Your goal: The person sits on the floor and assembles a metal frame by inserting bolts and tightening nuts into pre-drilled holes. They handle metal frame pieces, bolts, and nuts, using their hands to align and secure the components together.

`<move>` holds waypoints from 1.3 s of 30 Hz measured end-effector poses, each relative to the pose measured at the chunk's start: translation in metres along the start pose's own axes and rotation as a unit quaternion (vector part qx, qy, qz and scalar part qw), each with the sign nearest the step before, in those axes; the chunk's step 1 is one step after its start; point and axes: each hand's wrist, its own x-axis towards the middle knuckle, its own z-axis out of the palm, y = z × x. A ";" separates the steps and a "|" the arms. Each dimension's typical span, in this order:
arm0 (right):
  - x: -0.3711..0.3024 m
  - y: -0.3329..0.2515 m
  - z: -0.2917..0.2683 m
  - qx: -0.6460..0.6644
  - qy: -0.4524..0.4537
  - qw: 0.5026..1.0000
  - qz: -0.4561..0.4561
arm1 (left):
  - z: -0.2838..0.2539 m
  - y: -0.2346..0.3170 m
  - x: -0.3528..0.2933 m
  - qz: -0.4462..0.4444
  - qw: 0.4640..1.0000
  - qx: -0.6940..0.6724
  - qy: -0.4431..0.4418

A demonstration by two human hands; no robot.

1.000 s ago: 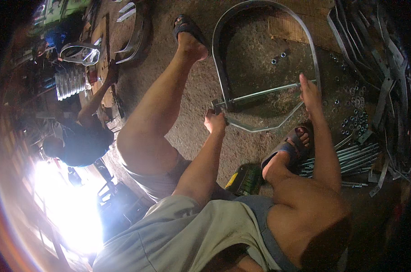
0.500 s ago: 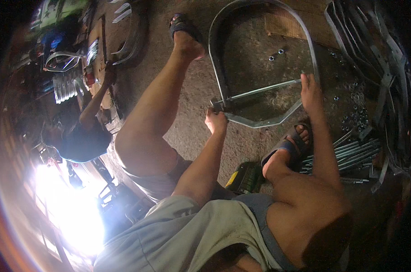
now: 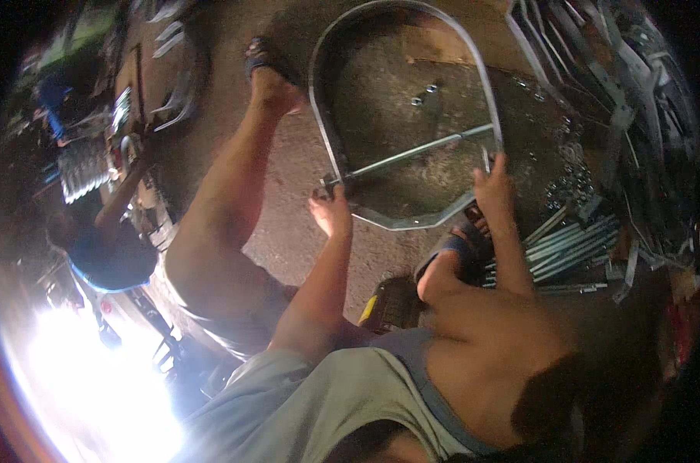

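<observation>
While L hand (image 3: 331,210) & R hand (image 3: 495,191) grip it, metal frame (image 3: 408,224) is grey, arched atop, angular below.

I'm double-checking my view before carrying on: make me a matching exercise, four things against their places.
Things
1. long rod
2. two nuts
3. heap of rods
4. left hand

Places
A. right of the right-foot sandal
B. at the lower left corner of the metal frame
C. spanning the frame side to side
D. seen through the frame's opening

Pairs: 1-C, 2-D, 3-A, 4-B
</observation>
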 end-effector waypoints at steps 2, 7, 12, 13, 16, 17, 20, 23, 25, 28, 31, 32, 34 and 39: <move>-0.001 -0.001 -0.003 -0.019 -0.048 0.997 0.064 | -0.008 0.018 0.002 -0.028 0.986 -0.140 -0.086; -0.009 0.000 0.003 0.069 -0.004 0.997 0.018 | -0.006 0.015 0.010 0.027 0.994 -0.058 -0.092; 0.002 -0.025 -0.025 -0.049 -0.141 0.988 0.032 | -0.015 0.006 0.009 0.063 0.980 -0.152 -0.113; 0.004 -0.029 -0.039 -0.056 -0.128 0.990 0.029 | -0.023 0.021 0.005 0.056 0.993 -0.041 -0.099; 0.015 -0.021 -0.048 -0.051 0.026 0.997 -0.050 | -0.030 0.043 -0.001 0.043 0.990 -0.018 -0.132; 0.024 -0.019 -0.047 -0.072 0.068 0.992 -0.074 | -0.035 0.047 -0.002 0.032 0.990 -0.005 -0.134; 0.061 0.001 -0.039 -0.119 0.134 0.976 -0.122 | -0.031 0.051 -0.006 0.029 0.991 0.008 -0.127; 0.085 0.017 -0.022 -0.052 0.020 0.992 -0.114 | -0.022 0.069 -0.018 0.167 0.980 0.095 0.054; 0.089 0.022 -0.018 -0.037 0.018 0.991 -0.125 | -0.023 0.091 -0.031 0.303 0.947 0.076 0.069; 0.087 0.031 -0.022 -0.005 0.008 0.989 -0.151 | 0.000 0.122 -0.045 0.460 0.881 -0.004 -0.111; 0.083 0.038 -0.027 0.026 -0.019 0.982 -0.186 | 0.030 0.152 -0.060 0.447 0.865 0.013 -0.229; 0.081 0.040 -0.029 0.016 -0.021 0.982 -0.186 | 0.035 0.163 -0.066 0.436 0.868 0.034 -0.236; 0.077 0.044 -0.030 -0.005 -0.026 0.982 -0.185 | 0.048 0.170 -0.071 0.420 0.875 0.048 -0.235; 0.051 0.026 -0.029 0.162 0.008 0.986 -0.036 | 0.071 0.162 -0.060 0.400 0.876 0.037 -0.266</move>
